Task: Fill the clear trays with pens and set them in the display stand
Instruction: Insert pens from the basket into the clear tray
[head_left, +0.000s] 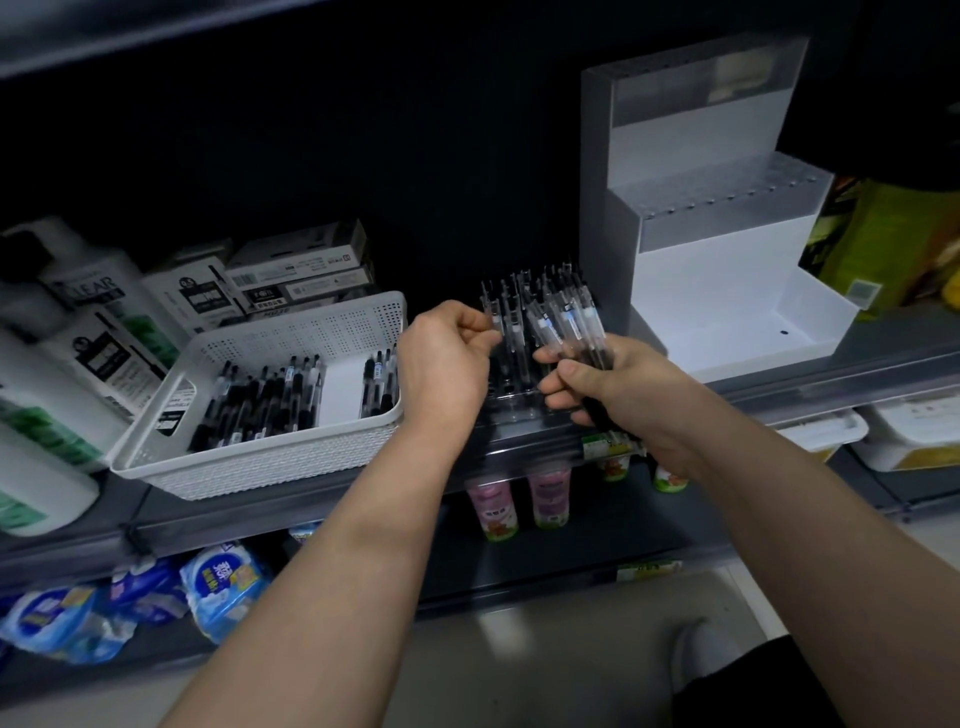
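Clear tray mid-frame on shelf, between white basket at left and display stand at right; left hand fingers pinching one upright pen, right hand gripping a pen bundle

We run one wide-angle head cam, facing forward-down, close on the shelf, left hand and right hand mid-frame.

The white bottle at far left reads "LEAR", its first letter hidden. Print on the pen boxes and the pens is too blurred to read.
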